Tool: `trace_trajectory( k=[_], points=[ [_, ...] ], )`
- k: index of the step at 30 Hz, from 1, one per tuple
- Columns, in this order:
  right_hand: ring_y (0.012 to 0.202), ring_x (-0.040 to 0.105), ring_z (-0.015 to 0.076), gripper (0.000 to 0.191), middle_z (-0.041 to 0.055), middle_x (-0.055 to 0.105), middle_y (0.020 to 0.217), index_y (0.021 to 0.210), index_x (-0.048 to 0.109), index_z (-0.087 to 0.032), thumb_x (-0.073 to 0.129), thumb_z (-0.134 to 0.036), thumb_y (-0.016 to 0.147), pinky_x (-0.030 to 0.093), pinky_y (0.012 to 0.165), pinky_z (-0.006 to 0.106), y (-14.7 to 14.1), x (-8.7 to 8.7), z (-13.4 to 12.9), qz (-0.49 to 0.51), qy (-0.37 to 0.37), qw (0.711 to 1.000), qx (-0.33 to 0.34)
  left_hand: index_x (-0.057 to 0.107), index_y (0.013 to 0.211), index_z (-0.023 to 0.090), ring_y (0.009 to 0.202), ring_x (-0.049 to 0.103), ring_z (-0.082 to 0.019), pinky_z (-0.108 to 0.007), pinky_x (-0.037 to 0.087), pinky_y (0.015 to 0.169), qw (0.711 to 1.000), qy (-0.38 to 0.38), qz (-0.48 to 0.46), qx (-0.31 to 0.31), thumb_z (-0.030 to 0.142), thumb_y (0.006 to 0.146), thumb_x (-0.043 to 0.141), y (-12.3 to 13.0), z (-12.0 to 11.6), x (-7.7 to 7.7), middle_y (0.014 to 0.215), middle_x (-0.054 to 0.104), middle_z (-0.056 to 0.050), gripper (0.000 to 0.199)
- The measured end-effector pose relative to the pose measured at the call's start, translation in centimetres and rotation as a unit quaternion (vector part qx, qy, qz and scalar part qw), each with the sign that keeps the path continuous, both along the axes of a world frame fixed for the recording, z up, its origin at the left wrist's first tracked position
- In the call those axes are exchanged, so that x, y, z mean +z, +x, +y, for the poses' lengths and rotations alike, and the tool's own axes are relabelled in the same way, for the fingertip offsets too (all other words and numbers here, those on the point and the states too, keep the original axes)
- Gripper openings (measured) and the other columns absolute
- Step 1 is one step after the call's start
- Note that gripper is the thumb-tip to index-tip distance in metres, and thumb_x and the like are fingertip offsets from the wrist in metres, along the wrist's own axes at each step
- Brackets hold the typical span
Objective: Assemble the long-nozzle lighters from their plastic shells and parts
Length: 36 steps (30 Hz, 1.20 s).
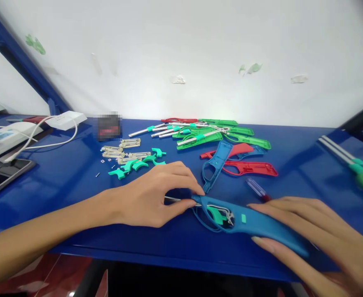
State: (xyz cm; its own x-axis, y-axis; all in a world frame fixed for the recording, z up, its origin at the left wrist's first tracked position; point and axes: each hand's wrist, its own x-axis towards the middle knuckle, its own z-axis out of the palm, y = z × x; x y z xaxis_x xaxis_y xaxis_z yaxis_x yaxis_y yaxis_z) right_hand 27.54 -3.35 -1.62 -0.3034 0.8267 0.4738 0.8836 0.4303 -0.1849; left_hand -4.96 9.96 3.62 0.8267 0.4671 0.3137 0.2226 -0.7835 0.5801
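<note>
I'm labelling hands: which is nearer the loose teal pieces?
Left: the left hand is beside the loose teal pieces; the right hand is farther, at the handle end of the blue casing.

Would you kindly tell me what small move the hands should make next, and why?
Perhaps the left hand should tuck in the pale wire: it bunches exposed in the opening of the blue lighter casing, beside the green trigger, while the right hand holds the casing.

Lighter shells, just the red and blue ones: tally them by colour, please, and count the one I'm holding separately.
Loose red shells: 3
Loose blue shells: 2
Held blue shell: 1
Total: 6 visible; the loose ones overlap, so another could be hidden.
</note>
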Motion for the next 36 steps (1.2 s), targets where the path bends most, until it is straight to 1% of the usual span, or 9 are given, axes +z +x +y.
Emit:
trace_trajectory(
  k=[3,6,9,11,14,19,25,31,36],
  points=[
    [0.12,0.069,0.028,0.039,-0.001,0.073,0.132,0.139,0.067,-0.039,0.064,-0.052,0.102,0.066,0.096,0.04,-0.7,0.2,-0.1,-0.001,-0.038,0.999,0.001,0.076,0.115,0.019,0.108,0.07,-0.022,-0.037,0.055,0.1,1.0,0.002,0.024,-0.01,0.018,0.1,0.066,-0.2,0.0,-0.1,0.113,0.077,-0.007,0.018],
    [0.117,0.07,0.0247,0.036,-0.0026,0.074,0.128,0.138,0.066,-0.04,0.06,-0.052,0.105,0.065,0.094,0.036,-1.3,0.4,0.0,-0.011,-0.064,0.998,0.009,0.076,0.11,0.018,0.103,0.068,-0.021,-0.035,0.054,0.094,0.998,-0.007,0.054,-0.004,0.018,0.098,0.066,-0.2,0.0,0.0,0.11,0.076,-0.006,0.016],
    [0.116,0.072,0.0241,0.039,-0.003,0.076,0.127,0.144,0.064,-0.042,0.061,-0.048,0.105,0.065,0.094,0.035,-1.7,0.3,0.2,-0.021,-0.065,0.997,0.031,0.076,0.108,0.019,0.1,0.068,-0.019,-0.033,0.052,0.089,0.997,-0.019,0.077,0.009,0.018,0.096,0.067,-0.2,0.0,0.2,0.108,0.075,-0.004,0.015],
    [0.115,0.072,0.0237,0.04,-0.0034,0.075,0.127,0.145,0.063,-0.043,0.061,-0.047,0.106,0.065,0.093,0.035,-1.8,0.2,0.3,-0.014,-0.068,0.997,0.024,0.076,0.107,0.019,0.098,0.068,-0.018,-0.032,0.051,0.087,0.996,-0.027,0.087,0.015,0.017,0.096,0.067,-0.2,0.0,0.2,0.106,0.075,-0.002,0.015],
    [0.113,0.071,0.0209,0.036,-0.0043,0.073,0.127,0.141,0.063,-0.044,0.059,-0.054,0.106,0.065,0.089,0.031,-2.1,0.3,0.4,0.005,-0.066,0.998,-0.009,0.077,0.105,0.02,0.095,0.068,-0.017,-0.031,0.051,0.085,0.995,-0.033,0.093,0.016,0.018,0.095,0.068,-0.2,0.0,0.4,0.104,0.076,-0.001,0.014],
    [0.108,0.071,0.0177,0.036,-0.0045,0.07,0.124,0.139,0.062,-0.045,0.054,-0.061,0.107,0.063,0.088,0.029,-2.3,0.6,0.5,0.008,-0.059,0.998,-0.013,0.078,0.104,0.019,0.09,0.069,-0.014,-0.028,0.051,0.081,0.995,-0.03,0.092,0.012,0.018,0.095,0.069,-0.2,0.0,0.7,0.101,0.076,0.0,0.013],
    [0.108,0.071,0.0167,0.036,-0.0056,0.07,0.122,0.139,0.062,-0.046,0.052,-0.062,0.108,0.062,0.09,0.029,-2.5,0.5,0.5,0.006,-0.056,0.998,-0.022,0.079,0.104,0.02,0.088,0.069,-0.013,-0.026,0.052,0.08,0.995,-0.026,0.098,0.015,0.018,0.095,0.07,-0.2,0.1,0.9,0.099,0.077,0.001,0.012],
    [0.108,0.072,0.0192,0.039,-0.004,0.069,0.126,0.141,0.061,-0.047,0.052,-0.063,0.108,0.062,0.087,0.033,-2.3,0.3,0.2,-0.004,-0.062,0.998,-0.03,0.08,0.104,0.019,0.089,0.069,-0.014,-0.027,0.051,0.08,0.994,-0.035,0.098,0.012,0.018,0.095,0.071,-0.3,0.0,0.6,0.099,0.076,0.001,0.013],
    [0.107,0.072,0.0188,0.039,-0.0033,0.068,0.126,0.141,0.061,-0.047,0.051,-0.064,0.108,0.062,0.085,0.033,-2.4,0.2,0.3,-0.002,-0.062,0.998,-0.034,0.08,0.104,0.017,0.088,0.068,-0.014,-0.028,0.051,0.079,0.994,-0.035,0.102,0.009,0.019,0.095,0.07,-0.1,0.1,0.7,0.099,0.076,0.0,0.013]
  ],
)
